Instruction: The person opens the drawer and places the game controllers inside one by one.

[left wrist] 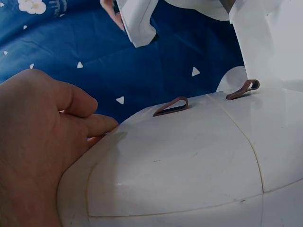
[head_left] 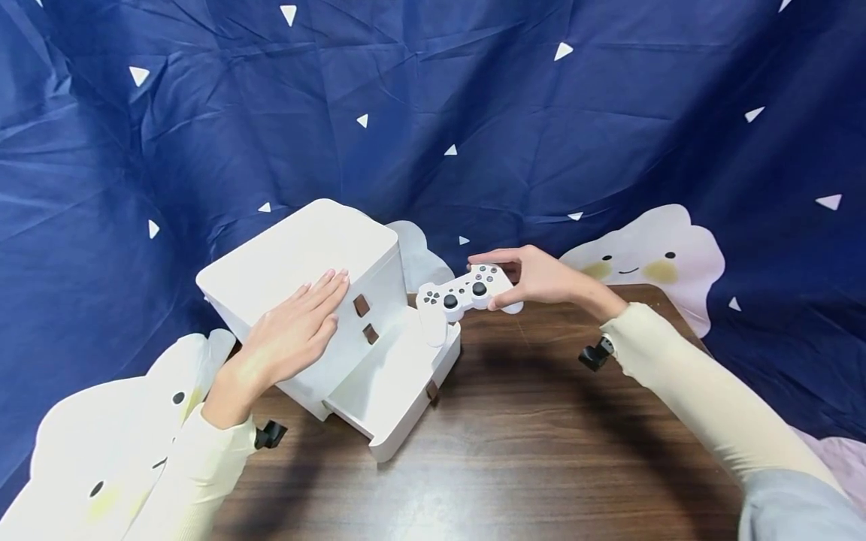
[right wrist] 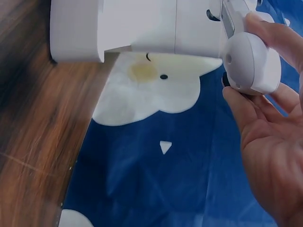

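A white game controller (head_left: 463,291) with two black thumbsticks is gripped at one end by my right hand (head_left: 541,275). It is held in the air over the far end of a pulled-out drawer (head_left: 379,383). That drawer is the bottom one of a white drawer cabinet (head_left: 304,248), and its inside looks bare. My left hand (head_left: 291,334) rests flat on the cabinet's top near the front edge, fingers straight. In the right wrist view, fingers and thumb pinch the controller (right wrist: 251,59) from both sides. The left wrist view shows the cabinet's front (left wrist: 175,161) beside my left hand (left wrist: 42,123).
Brown leather pull tabs (head_left: 361,305) mark the upper closed drawers; another tab (head_left: 431,390) is on the open drawer's front. The cabinet stands on a dark wooden table (head_left: 514,443). A blue cloth (head_left: 473,90) with white triangles and clouds hangs behind and beside the table.
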{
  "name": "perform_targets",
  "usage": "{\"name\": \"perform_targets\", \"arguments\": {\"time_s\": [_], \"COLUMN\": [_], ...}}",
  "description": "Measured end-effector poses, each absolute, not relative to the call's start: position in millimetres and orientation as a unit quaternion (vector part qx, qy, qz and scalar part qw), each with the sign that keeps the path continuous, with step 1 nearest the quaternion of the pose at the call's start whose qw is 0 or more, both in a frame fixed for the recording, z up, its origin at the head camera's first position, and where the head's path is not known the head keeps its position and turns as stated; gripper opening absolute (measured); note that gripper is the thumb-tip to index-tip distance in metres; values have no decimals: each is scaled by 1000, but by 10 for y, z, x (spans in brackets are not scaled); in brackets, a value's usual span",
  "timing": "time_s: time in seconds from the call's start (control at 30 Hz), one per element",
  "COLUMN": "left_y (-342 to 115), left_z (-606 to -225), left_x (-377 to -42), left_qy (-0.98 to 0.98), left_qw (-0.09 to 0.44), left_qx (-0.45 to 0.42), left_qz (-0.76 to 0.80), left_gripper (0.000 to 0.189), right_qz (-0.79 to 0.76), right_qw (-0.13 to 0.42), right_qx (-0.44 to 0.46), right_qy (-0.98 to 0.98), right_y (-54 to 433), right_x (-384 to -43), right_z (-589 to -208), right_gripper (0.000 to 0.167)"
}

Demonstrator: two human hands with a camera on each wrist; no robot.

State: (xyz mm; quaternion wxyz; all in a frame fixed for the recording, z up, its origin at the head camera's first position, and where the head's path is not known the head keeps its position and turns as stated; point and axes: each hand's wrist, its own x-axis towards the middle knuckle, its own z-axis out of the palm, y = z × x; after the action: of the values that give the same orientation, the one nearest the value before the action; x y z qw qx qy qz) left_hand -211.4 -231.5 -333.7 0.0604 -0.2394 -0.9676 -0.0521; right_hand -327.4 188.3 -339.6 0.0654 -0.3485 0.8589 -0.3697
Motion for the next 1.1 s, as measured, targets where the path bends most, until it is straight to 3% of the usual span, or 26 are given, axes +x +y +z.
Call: {"name": "perform_targets", "arguments": {"time_s": [0.5, 1.1], "left_y": [-2293, -2313], "left_z": [-3316, -3332], "left_x": [-2132, -2116], "left_qy": [-968, -968], "left_qw": [59, 60], "left_qx": [-237, -237], "left_qz": [-55, -55], "left_gripper": [59, 58], "right_qz": [-314, -240], "right_qw": [109, 166], "right_qx": [-414, -464], "right_qy": [848, 836], "right_y": [1215, 689], "right_x": [-3349, -3312], "right_z": [-3281, -3523], "right_gripper": [82, 81]}}
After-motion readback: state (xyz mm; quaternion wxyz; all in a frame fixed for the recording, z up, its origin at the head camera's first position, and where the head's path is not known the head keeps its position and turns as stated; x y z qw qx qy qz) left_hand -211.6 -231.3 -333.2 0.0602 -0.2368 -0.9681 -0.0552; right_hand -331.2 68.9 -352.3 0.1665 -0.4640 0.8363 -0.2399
